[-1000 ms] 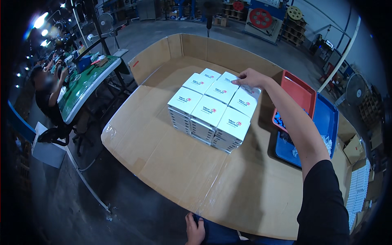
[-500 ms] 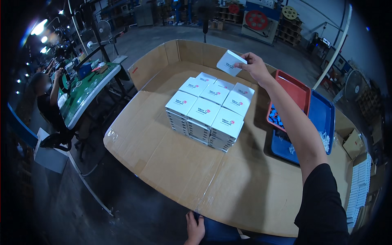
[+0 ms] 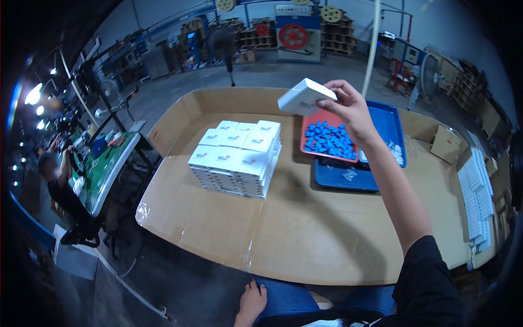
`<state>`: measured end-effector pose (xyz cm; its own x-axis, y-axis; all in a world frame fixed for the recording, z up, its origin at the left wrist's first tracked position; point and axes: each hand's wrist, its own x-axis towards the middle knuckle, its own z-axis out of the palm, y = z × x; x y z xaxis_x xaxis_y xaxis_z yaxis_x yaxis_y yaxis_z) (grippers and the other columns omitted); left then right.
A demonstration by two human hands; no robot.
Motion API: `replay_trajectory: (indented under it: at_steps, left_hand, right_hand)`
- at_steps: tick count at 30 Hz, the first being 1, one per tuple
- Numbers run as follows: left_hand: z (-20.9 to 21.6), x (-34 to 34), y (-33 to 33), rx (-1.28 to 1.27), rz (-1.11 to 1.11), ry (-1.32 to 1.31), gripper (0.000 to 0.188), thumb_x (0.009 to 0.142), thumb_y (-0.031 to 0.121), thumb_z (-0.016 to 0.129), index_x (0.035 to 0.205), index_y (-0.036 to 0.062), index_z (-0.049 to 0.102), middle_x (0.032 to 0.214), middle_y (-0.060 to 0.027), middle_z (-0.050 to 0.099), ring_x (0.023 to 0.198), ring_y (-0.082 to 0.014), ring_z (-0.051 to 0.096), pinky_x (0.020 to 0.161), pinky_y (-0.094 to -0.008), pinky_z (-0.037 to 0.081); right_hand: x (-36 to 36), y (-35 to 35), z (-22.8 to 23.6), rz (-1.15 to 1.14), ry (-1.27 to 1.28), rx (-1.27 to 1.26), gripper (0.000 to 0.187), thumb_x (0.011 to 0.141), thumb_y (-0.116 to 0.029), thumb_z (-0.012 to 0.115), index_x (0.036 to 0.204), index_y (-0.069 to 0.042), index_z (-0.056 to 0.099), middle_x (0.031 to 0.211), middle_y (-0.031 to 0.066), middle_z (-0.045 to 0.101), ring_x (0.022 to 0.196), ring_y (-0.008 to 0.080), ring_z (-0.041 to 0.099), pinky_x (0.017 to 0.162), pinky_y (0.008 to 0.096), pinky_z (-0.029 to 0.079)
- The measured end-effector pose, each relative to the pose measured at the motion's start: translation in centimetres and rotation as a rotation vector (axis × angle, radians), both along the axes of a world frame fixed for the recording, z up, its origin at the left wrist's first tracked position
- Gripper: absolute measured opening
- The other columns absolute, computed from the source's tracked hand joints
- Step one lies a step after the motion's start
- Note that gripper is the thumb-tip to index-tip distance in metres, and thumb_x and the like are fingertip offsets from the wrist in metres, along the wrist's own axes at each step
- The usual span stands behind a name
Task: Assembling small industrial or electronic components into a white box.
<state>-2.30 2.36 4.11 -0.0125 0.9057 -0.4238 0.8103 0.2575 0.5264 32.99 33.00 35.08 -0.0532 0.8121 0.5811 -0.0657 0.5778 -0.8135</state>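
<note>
My right hand (image 3: 350, 111) is raised over the far side of the cardboard-lined table (image 3: 218, 234). Its thumb and fingers pinch a flat white box (image 3: 305, 97) by the right edge, and the box is tilted. To the left stands a block of stacked white boxes (image 3: 234, 159), several layers high, with printed lids facing up. My left hand (image 3: 253, 301) rests on my leg just below the table's near edge, fingers loosely extended and holding nothing.
Behind my right forearm lie a red tray (image 3: 321, 116) of small blue parts (image 3: 329, 140) and blue trays (image 3: 385, 121) with small clear pieces. White stacked pieces (image 3: 475, 196) line the right edge. Another person (image 3: 65, 182) works at a green table (image 3: 117, 163) on the left.
The view has swung right and up. The box in my right hand has tipped, showing its side edge, and the red tray's blue parts have come into fuller view. My left hand stays low.
</note>
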Motion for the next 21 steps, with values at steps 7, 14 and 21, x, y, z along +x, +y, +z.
replay_trajectory:
  at_steps: [7, 14, 21]
  left_hand:
    - [12.2, 3.4, 1.7, -0.304, -0.491, 0.161, 0.068, 0.106, 0.053, 0.048, 0.137, -0.0065, 0.058, 0.128, -0.0286, 0.068, 0.12, -0.0445, 0.064, 0.104, -0.0483, 0.051]
    - [14.5, 12.7, 3.4, -0.104, -0.647, -0.935, 0.052, 0.112, 0.039, 0.047, 0.142, -0.0026, 0.057, 0.134, -0.0135, 0.067, 0.123, -0.0245, 0.065, 0.109, -0.0382, 0.047]
    - [16.7, 21.2, 4.3, -0.413, -0.495, -1.369, 0.079, 0.11, 0.063, 0.03, 0.151, -0.0027, 0.044, 0.134, -0.0177, 0.064, 0.121, -0.0254, 0.066, 0.107, -0.0399, 0.05]
  right_hand:
    - [5.6, -15.0, -3.0, -0.3, 0.013, 0.059, 0.045, 0.085, -0.006, 0.086, 0.124, -0.003, 0.062, 0.111, 0.0084, 0.073, 0.105, 0.0137, 0.069, 0.093, 0.0299, 0.055]
    - [8.1, -26.2, -8.9, -0.257, 0.276, -0.023, 0.039, 0.085, -0.004, 0.085, 0.121, -0.004, 0.069, 0.109, 0.0094, 0.076, 0.103, 0.0137, 0.07, 0.092, 0.0288, 0.056]
    - [6.8, -32.3, -15.4, -0.148, 0.379, -0.148, 0.032, 0.086, -0.001, 0.082, 0.116, -0.003, 0.072, 0.117, 0.0105, 0.074, 0.109, 0.0176, 0.07, 0.097, 0.0333, 0.057]
